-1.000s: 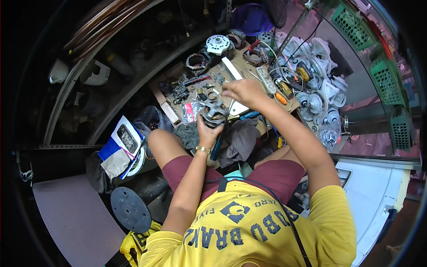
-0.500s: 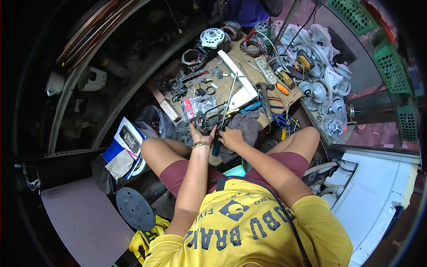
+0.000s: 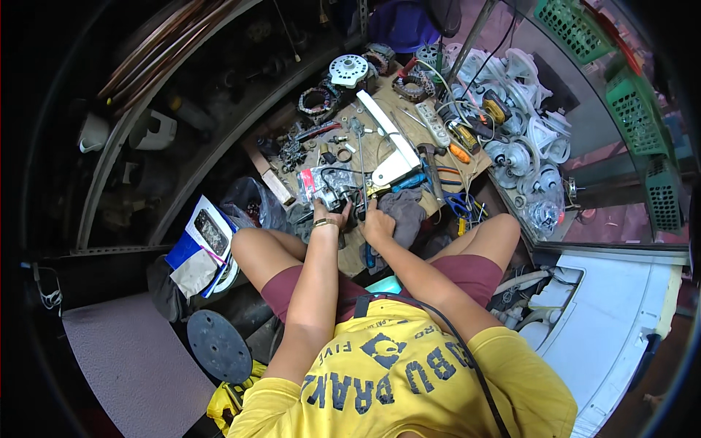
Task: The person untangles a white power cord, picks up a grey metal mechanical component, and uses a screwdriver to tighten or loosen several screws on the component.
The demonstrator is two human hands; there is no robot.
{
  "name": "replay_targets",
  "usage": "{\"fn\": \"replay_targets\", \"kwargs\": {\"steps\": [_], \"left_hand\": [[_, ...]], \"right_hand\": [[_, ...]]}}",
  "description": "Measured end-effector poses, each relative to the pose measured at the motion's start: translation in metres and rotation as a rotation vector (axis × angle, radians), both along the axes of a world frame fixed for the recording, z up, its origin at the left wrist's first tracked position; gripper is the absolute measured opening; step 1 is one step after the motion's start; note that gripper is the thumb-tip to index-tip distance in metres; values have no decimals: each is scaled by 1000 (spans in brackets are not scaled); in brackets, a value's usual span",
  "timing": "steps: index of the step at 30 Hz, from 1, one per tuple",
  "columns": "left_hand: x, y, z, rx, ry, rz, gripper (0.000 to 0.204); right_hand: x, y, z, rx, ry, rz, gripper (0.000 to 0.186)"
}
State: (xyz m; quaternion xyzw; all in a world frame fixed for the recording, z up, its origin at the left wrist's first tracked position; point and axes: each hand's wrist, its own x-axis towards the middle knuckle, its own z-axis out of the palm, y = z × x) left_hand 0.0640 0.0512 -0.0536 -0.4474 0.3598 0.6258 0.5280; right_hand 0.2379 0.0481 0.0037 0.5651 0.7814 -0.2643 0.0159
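My left hand [image 3: 331, 214], with a watch or bracelet at its wrist, is closed around a small dark-and-silver motor-like part [image 3: 337, 197]; a black cable arches from it. Close beside it, my right hand [image 3: 378, 225] grips a long screwdriver [image 3: 369, 255]. Its blue handle hangs below the hand, and the thin shaft runs past the part towards the far side of the board. Where the shaft meets the part, if at all, I cannot make out. Under the hands lies a grey cloth [image 3: 403, 212]. A clear plastic bag [image 3: 337, 177] with a red strip sits just beyond the left hand.
The wooden board [image 3: 409, 120] bears a white bracket [image 3: 398, 160], a hammer [image 3: 432, 175], a power strip [image 3: 433, 124], copper-wound stators [image 3: 315, 101] and small hardware. White plastic parts [image 3: 511, 153] are piled at right. Blue-handled scissors [image 3: 460, 203] lie near my right knee.
The screwdriver's shaft has swung from leaning right to leaning slightly left. The motor-like part has turned and shows more of its silver side. Both hands have shifted slightly away from me.
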Motion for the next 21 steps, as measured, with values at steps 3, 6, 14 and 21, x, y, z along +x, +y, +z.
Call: {"fn": "replay_targets", "kwargs": {"steps": [3,6,14,21], "left_hand": [[12,-5,19,58,58,-30,68],[21,-15,47,3,48,-155,70],[-25,-58,41,-57,1016,-575,78],[-51,-9,47,-216,2018,-1339,105]], "right_hand": [[-1,1,-2,-5,-17,-98,52],[14,5,-2,-52,118,-174,41],[90,50,32,321,427,-217,37],[125,130,30,304,167,-256,32]]}}
